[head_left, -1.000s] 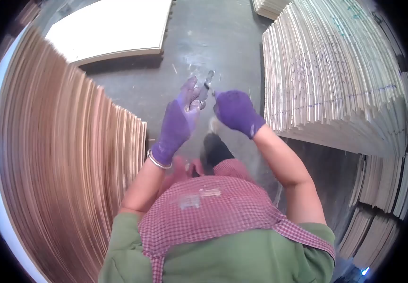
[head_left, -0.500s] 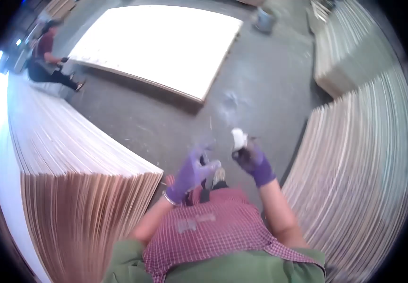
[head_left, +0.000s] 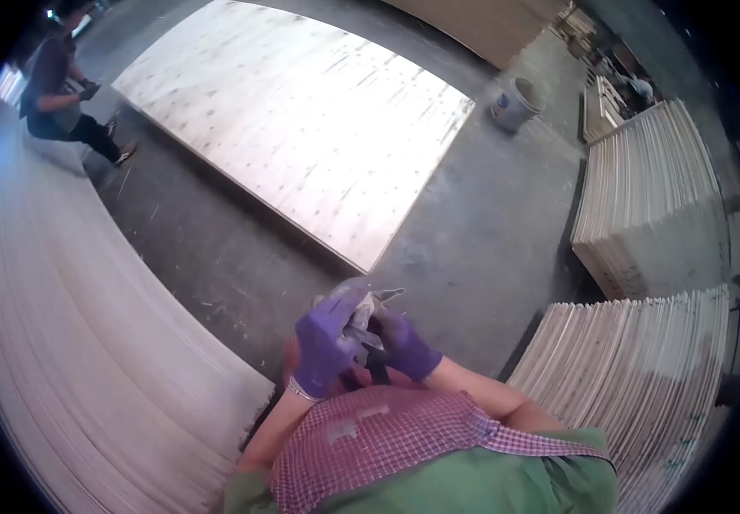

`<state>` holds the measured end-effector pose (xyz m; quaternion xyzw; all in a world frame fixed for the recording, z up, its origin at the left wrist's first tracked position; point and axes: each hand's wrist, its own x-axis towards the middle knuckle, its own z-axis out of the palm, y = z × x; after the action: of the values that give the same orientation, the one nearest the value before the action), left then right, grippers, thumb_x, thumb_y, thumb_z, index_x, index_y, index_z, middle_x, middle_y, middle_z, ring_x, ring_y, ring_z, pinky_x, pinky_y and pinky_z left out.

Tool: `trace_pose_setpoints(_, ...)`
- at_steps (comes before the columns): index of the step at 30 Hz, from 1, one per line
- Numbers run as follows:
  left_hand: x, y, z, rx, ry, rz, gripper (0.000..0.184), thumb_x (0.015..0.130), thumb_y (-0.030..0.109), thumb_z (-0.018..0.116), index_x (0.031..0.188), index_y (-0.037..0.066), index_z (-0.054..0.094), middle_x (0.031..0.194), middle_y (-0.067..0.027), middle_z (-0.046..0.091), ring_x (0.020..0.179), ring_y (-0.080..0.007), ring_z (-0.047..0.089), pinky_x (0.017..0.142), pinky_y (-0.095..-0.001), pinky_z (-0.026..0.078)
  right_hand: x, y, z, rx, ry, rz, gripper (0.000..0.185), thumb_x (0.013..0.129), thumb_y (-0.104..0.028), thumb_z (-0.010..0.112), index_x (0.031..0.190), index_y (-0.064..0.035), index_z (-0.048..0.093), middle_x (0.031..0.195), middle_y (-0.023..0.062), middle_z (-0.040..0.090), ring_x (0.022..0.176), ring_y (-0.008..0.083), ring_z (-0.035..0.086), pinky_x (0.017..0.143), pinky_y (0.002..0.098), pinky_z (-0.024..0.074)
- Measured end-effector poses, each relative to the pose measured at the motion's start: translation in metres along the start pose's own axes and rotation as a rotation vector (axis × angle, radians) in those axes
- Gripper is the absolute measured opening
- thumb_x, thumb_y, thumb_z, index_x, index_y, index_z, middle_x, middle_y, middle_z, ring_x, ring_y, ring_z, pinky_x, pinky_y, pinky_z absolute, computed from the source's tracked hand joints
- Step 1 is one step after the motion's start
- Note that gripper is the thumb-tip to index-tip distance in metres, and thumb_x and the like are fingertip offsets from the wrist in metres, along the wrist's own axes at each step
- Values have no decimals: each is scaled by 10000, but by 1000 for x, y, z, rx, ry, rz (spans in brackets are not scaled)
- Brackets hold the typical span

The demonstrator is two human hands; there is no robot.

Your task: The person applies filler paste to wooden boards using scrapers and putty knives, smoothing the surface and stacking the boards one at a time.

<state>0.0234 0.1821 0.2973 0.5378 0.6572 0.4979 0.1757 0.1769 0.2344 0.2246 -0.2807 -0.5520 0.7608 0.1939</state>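
Note:
My left hand [head_left: 325,336], in a purple glove, has its fingers closed around a whitish, crumpled, strip-like thing [head_left: 360,319]. My right hand [head_left: 406,344], gloved in purple with dark finger parts, grips the other side of it. Pale, pointed ends stick out between and beyond the fingers; its exact kind cannot be made out. Both hands meet in front of my red checked apron [head_left: 387,428]. Past them lies a large pale plywood panel [head_left: 301,128] with dark spots, its near corner just beyond my fingers.
Stacked thin wood sheets [head_left: 87,317] rise on my left; more stacks [head_left: 627,360] stand on my right, with another stack [head_left: 653,188] behind. A bucket [head_left: 516,104] sits on the concrete floor beyond the panel. A co-worker [head_left: 57,86] is at the far left.
My hands, apart before, have come together. The whitish thing was in my right hand alone; now both hold it. The view has shifted, and the co-worker's hands have left the panel's edge.

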Motion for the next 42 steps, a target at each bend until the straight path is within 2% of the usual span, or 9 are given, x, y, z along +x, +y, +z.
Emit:
trace_pose_setpoints(5,84,-15,4,72,122,-61,280,828,142,689,1088,39,701,1101,-184,681,948,-326,687,804,-378,556,82,-30,-23,857,106,323,227,965,-117,513,1166,-24,563,1049,87,638,946,211,615,844,333,502)
trace_pose_setpoints(9,119,-61,29,107,-34,-198,317,817,109,670,1133,97,695,1183,-190,648,928,-320,687,788,-371,556,132,-49,-62,-520,-55,-168,260,938,-38,546,1197,-17,535,1065,116,634,1005,246,622,876,340,488)
trace_pose_setpoints(15,116,-136,89,-98,294,-391,224,890,130,604,1047,7,706,1072,-186,692,860,-256,694,710,-317,547,187,79,-181,-253,-191,102,268,923,-55,596,1182,-1,550,1020,156,646,867,288,650,756,373,528)
trace_pose_setpoints(23,1,-311,263,-561,529,-1611,414,1034,327,365,1007,25,647,937,-106,740,653,-185,658,567,-350,503,206,145,-335,-948,-472,219,166,907,-117,573,1025,-3,593,859,183,660,800,343,649,704,457,505)
trace_pose_setpoints(31,-70,-448,463,-912,536,-1631,364,1014,282,378,921,21,614,896,-173,712,804,-326,682,685,-432,520,211,311,-409,-801,-420,373,238,926,-176,601,1096,-9,596,839,212,650,770,421,627,645,459,504)
trace_pose_setpoints(33,-61,-453,465,122,-61,-1278,349,1011,290,399,926,29,615,842,-146,710,770,-292,683,655,-403,515,234,314,-387,-1016,-490,281,245,949,-196,574,1105,-7,583,839,217,648,785,424,626,661,470,502)
trace_pose_setpoints(37,-49,-464,470,96,255,-1316,351,997,333,465,916,29,623,817,-161,699,722,-288,678,621,-402,503,272,330,-363,-893,-517,62,185,957,-160,552,1071,-14,566,811,227,630,740,420,609,645,483,487)
trace_pose_setpoints(39,-20,-465,439,-1008,791,-1736,358,962,382,547,912,37,630,767,-208,655,685,-359,648,630,-444,502,284,342,-368,-1007,-586,6,168,937,-132,572,1065,-24,562,794,212,621,719,399,598,627,469,478)
trace_pose_setpoints(42,5,-457,372,-469,548,-1471,288,966,299,499,1018,38,610,790,-195,648,699,-333,660,603,-421,511,338,285,-342,-1093,-623,-153,149,961,-160,541,1012,-28,588,783,193,613,701,373,581,614,450,464)
